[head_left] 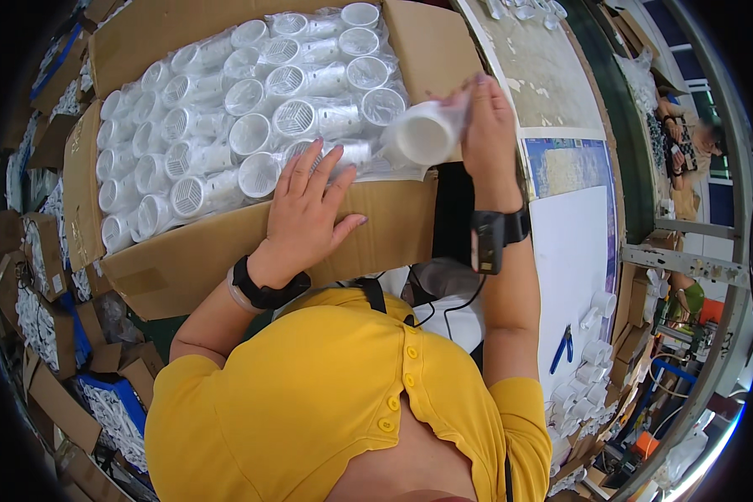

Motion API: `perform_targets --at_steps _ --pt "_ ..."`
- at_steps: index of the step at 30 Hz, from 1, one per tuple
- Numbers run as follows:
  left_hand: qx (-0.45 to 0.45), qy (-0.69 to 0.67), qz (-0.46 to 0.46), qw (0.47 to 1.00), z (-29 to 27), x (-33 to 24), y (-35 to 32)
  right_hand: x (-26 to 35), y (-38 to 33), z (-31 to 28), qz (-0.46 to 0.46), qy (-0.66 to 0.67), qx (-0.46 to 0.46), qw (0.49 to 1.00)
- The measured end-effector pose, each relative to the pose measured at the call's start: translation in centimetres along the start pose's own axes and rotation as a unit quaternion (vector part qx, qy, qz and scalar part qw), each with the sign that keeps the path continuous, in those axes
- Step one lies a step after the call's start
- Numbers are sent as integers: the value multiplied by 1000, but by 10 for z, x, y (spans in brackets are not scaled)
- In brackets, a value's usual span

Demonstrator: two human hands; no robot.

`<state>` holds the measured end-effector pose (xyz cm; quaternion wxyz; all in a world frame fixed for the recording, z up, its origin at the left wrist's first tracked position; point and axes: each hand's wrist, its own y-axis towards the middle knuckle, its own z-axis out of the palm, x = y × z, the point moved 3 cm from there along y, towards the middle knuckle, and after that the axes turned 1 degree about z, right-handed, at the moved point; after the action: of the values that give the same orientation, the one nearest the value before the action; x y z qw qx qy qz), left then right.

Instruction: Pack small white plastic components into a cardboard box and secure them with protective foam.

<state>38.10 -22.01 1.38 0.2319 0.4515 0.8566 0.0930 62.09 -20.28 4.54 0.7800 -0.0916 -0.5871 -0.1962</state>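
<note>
Head view: a person in a yellow shirt works over a carton [184, 259] of bagged white tubes [226, 125], lifting one tube out.

Left hand [308, 216] lies flat at the carton's near edge, around 6 o'clock of the packed tubes, its fingers [309, 163] spread and resting partly on the plastic bags and partly on the cardboard flap. Right hand [487, 134] is raised at about 3 o'clock of the carton, its fingers closed around a white tube [425, 134] whose open end faces the camera; the tube is clear of the others, just beside the carton's right flap. Both wrists wear black bands. A worktop [573, 243] with a white sheet runs to the right, more white tubes [590, 368] and blue pliers [563, 347] lying on it at 4 o'clock.
</note>
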Motion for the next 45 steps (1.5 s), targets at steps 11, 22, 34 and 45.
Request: perform_targets --at_steps 11,22,34,45 --pt "17 -5 -3 1000 -5 1 2 -34 31 -19 118 210 -91 966" --pt "-53 -204 -130 969 9 -5 46 -48 12 10 228 501 71 832" --pt "-217 -539 -113 806 3 21 30 -7 21 -2 -12 -269 40 962" --pt "-183 -621 -203 734 -11 33 15 -41 20 12 -248 -674 32 695"
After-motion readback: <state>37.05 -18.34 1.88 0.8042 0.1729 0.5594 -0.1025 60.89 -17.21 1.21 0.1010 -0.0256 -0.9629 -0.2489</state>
